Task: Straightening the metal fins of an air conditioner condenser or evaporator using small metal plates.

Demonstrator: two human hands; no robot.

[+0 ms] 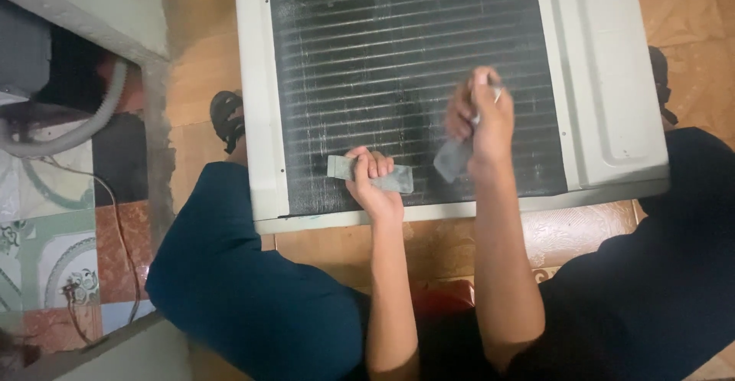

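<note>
- Nearest to me are my two knees in dark blue trousers (253, 297), spread wide to either side; my bare forearms run forward between them.
- My left hand (373, 182) is clenched around a flat grey strip (366, 173); the strip lies crosswise, sticking out past both sides of my fist; it rests against the lower edge of the dark coil fins (398, 59).
- My right hand (482, 117) is closed on a small grey tool (453, 157); its wide end hangs below my palm over the fins, and a thin pale tip shows above my fingers; I cannot tell what kind of tool it is.
- Both hands work over the white air-conditioner unit (612, 82) lying flat on the tan tiled floor (199, 67); its finned face points up.
- Beyond my left knee, a black sandal (227, 118) sits just beside the unit's edge.
- Far left, a grey hose (92, 124) curves over patterned tiles (53, 258).
</note>
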